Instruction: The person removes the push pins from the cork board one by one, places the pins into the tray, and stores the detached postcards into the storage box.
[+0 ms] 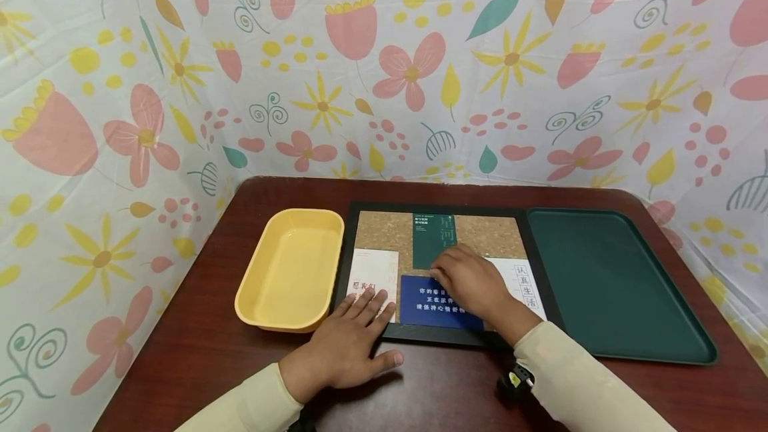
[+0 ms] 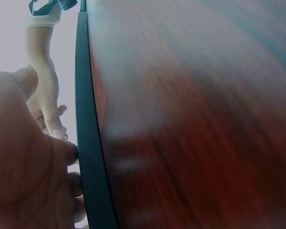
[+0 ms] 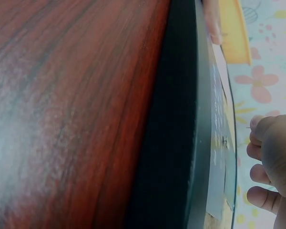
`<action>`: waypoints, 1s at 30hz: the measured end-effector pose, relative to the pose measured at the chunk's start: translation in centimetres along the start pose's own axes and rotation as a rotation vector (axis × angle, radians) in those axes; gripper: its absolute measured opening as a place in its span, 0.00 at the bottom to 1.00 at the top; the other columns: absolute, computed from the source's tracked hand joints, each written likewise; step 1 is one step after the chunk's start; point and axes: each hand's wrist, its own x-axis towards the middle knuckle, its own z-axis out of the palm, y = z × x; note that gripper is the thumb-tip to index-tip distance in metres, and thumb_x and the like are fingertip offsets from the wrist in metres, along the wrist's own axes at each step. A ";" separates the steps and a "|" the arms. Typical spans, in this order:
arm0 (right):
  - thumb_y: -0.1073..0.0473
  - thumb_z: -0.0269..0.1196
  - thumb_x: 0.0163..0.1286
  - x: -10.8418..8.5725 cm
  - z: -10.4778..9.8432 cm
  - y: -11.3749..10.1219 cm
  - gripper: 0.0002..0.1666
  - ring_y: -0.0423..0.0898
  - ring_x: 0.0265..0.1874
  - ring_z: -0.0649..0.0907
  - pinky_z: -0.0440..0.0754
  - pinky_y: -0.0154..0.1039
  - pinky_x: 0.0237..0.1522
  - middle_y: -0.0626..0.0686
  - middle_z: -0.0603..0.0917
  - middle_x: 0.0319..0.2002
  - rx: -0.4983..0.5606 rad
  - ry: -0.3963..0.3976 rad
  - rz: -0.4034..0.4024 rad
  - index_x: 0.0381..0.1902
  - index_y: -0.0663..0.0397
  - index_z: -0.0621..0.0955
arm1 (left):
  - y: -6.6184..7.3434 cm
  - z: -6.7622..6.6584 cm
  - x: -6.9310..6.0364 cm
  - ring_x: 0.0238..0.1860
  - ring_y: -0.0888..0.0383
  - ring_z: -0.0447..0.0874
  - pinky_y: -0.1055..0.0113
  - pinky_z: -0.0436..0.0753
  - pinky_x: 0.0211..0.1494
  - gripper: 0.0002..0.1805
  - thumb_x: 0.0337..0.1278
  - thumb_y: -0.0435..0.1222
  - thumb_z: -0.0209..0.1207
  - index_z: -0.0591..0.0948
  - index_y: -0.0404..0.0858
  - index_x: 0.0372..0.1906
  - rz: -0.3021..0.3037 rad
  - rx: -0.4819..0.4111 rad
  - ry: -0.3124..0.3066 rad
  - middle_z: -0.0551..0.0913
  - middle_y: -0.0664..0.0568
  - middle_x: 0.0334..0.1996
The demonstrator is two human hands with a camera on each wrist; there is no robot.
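Observation:
In the head view a black-framed cork board (image 1: 384, 232) carries a green card (image 1: 427, 249), a blue card (image 1: 420, 315), a white card with red writing (image 1: 378, 264) at left and a white card with black characters (image 1: 510, 272) at right. My left hand (image 1: 348, 342) lies with spread fingers on the red-lettered card and the frame's lower edge. Above the green and blue cards is my right hand (image 1: 474, 285), fingers curled. The right wrist view shows that hand (image 3: 281, 152) pinching a thin pin (image 3: 249, 127); another pin (image 3: 224, 140) stands in the board.
Left of the board sits a yellow tray (image 1: 288, 272); on its right lies a dark green tray (image 1: 618, 285). Both are on the dark red wooden table (image 1: 198, 312). A flower-patterned curtain (image 1: 360, 85) hangs behind and at the sides.

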 end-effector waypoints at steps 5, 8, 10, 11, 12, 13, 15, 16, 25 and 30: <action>0.53 0.68 0.73 -0.4 -0.5 0.3 0.05 0.47 0.48 0.83 0.82 0.49 0.52 0.46 0.87 0.42 -0.015 -0.010 0.011 0.41 0.46 0.88 | 0.0 0.1 0.1 0.82 0.49 0.40 0.47 0.48 0.80 0.47 0.71 0.71 0.34 0.55 0.47 0.83 0.002 -0.002 0.004 0.47 0.50 0.83; 0.53 0.68 0.73 -0.7 -0.7 0.5 0.06 0.47 0.48 0.83 0.83 0.49 0.51 0.46 0.87 0.42 -0.018 -0.009 0.014 0.41 0.46 0.88 | 0.0 0.1 0.1 0.82 0.50 0.40 0.48 0.48 0.80 0.47 0.71 0.71 0.33 0.55 0.47 0.83 -0.002 0.002 0.002 0.47 0.50 0.83; 0.52 0.68 0.72 -0.8 -0.8 0.6 0.06 0.48 0.48 0.83 0.83 0.49 0.50 0.46 0.87 0.41 -0.022 -0.004 0.010 0.41 0.46 0.88 | -0.1 0.2 0.1 0.82 0.50 0.39 0.48 0.48 0.80 0.47 0.71 0.71 0.33 0.55 0.47 0.83 -0.004 0.005 -0.001 0.47 0.51 0.83; 0.52 0.69 0.72 -0.9 -0.8 0.6 0.06 0.48 0.48 0.83 0.83 0.49 0.50 0.46 0.87 0.41 -0.023 0.001 0.006 0.41 0.46 0.89 | -0.1 0.2 0.1 0.82 0.50 0.39 0.48 0.48 0.80 0.47 0.71 0.71 0.33 0.55 0.47 0.83 -0.005 0.005 -0.001 0.46 0.51 0.83; 0.52 0.69 0.72 -1.0 -0.9 0.7 0.06 0.48 0.48 0.83 0.83 0.49 0.50 0.46 0.87 0.41 -0.027 0.006 0.004 0.40 0.46 0.88 | -0.1 0.2 0.1 0.82 0.50 0.39 0.48 0.48 0.80 0.47 0.71 0.71 0.33 0.55 0.48 0.83 -0.006 0.006 0.000 0.46 0.51 0.83; 0.52 0.69 0.72 -1.0 -0.9 0.7 0.06 0.48 0.48 0.83 0.83 0.49 0.50 0.47 0.87 0.41 -0.029 0.011 0.003 0.40 0.46 0.88 | -0.1 0.2 0.1 0.82 0.50 0.39 0.48 0.48 0.80 0.47 0.71 0.71 0.33 0.54 0.48 0.83 -0.006 0.006 0.000 0.46 0.51 0.83; 0.52 0.69 0.72 -1.1 -1.0 0.9 0.06 0.48 0.49 0.83 0.83 0.49 0.50 0.47 0.87 0.41 -0.035 0.016 -0.002 0.40 0.46 0.88 | -0.1 0.2 0.1 0.82 0.50 0.39 0.48 0.47 0.80 0.47 0.71 0.71 0.33 0.54 0.48 0.83 -0.007 0.003 -0.003 0.46 0.51 0.83; 0.52 0.69 0.72 -1.2 -1.0 1.0 0.06 0.49 0.49 0.83 0.83 0.49 0.51 0.47 0.87 0.41 -0.038 0.019 -0.004 0.40 0.47 0.88 | -0.1 0.1 0.1 0.82 0.50 0.39 0.48 0.47 0.80 0.47 0.71 0.71 0.32 0.54 0.48 0.83 -0.006 0.001 -0.006 0.46 0.51 0.83; 0.53 0.69 0.71 -1.7 -1.6 1.3 0.06 0.48 0.49 0.82 0.84 0.48 0.49 0.47 0.87 0.42 -0.032 0.025 0.005 0.40 0.47 0.88 | 0.0 -0.1 0.0 0.82 0.51 0.38 0.48 0.47 0.80 0.48 0.70 0.72 0.31 0.54 0.48 0.83 -0.006 -0.008 -0.016 0.46 0.51 0.83; 0.53 0.70 0.71 -2.0 -1.8 1.8 0.06 0.48 0.50 0.82 0.84 0.49 0.49 0.48 0.88 0.41 -0.040 0.033 0.011 0.40 0.48 0.88 | 0.1 -0.2 0.0 0.82 0.51 0.38 0.48 0.47 0.80 0.48 0.70 0.72 0.30 0.54 0.47 0.83 -0.008 -0.015 -0.019 0.46 0.51 0.83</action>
